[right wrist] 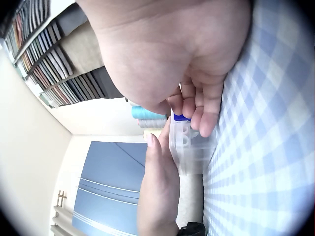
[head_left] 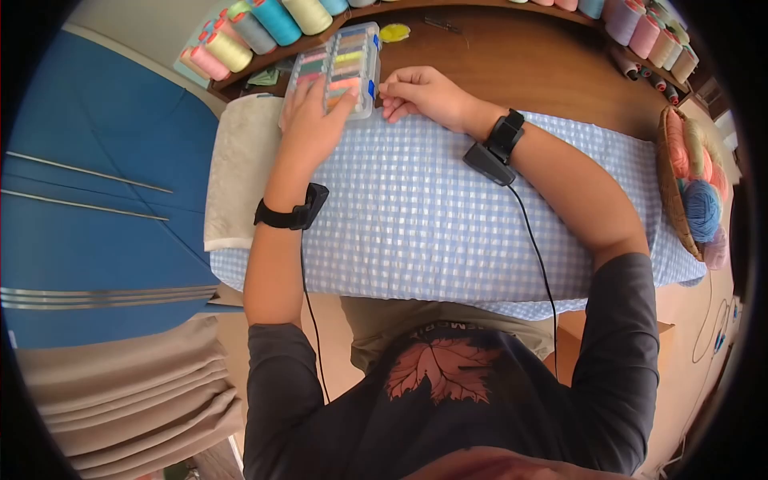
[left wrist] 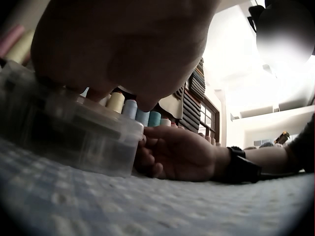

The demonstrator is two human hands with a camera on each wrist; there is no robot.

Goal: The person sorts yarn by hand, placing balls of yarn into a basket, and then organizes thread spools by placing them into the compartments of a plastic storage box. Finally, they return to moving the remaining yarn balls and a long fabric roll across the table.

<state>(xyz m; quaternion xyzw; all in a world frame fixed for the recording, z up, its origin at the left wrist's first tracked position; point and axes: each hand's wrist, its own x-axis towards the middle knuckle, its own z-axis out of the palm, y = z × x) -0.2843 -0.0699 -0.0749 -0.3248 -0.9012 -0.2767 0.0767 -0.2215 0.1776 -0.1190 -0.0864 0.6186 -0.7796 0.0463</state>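
1. The left hand point(head_left: 314, 124) lies palm down on a clear plastic box point(left wrist: 93, 142), fingers extended over its lid, grasping nothing.
2. The right hand point(head_left: 432, 96) meets the box's right side, fingers bent beside a blue latch point(right wrist: 181, 118); I cannot tell whether they pinch it.
3. The box is flat and rectangular with smooth walls, its near end on a checked cloth point(head_left: 416, 208). Two blue latches show along the right side.
4. Inside, small thread rolls point(head_left: 348, 58) stand in two columns; a full count is hidden by fingers.
5. The cloth is blue and white, lightly wrinkled; one thick cream towel point(head_left: 240, 176) lies at its left end.
6. Beyond, one yellow disc point(head_left: 394, 33) rests on brown wood point(head_left: 512, 76).
7. Many large spools point(head_left: 276, 22) line a shelf, and one woven basket point(head_left: 676, 192) at right holds yarn balls point(head_left: 702, 210), one of them blue.
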